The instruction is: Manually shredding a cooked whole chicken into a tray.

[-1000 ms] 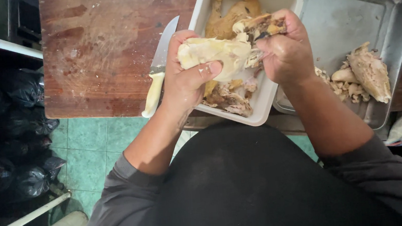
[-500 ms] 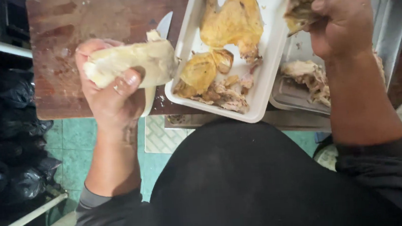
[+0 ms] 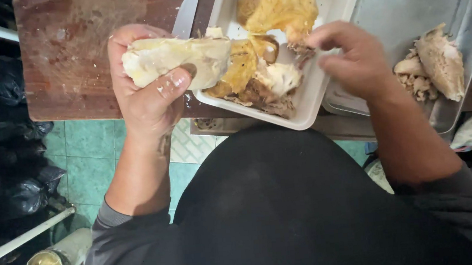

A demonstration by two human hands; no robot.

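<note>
The left hand grips a pale chicken piece lying lengthwise toward the white tray, where the right hand hovers nearer, seemingly empty, fingers loosely curled.

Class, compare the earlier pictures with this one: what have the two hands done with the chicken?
The left hand pulled the pale chicken piece leftward over the cutting board. The right hand carried a piece to the metal tray, came back empty. The white tray stayed.
</note>
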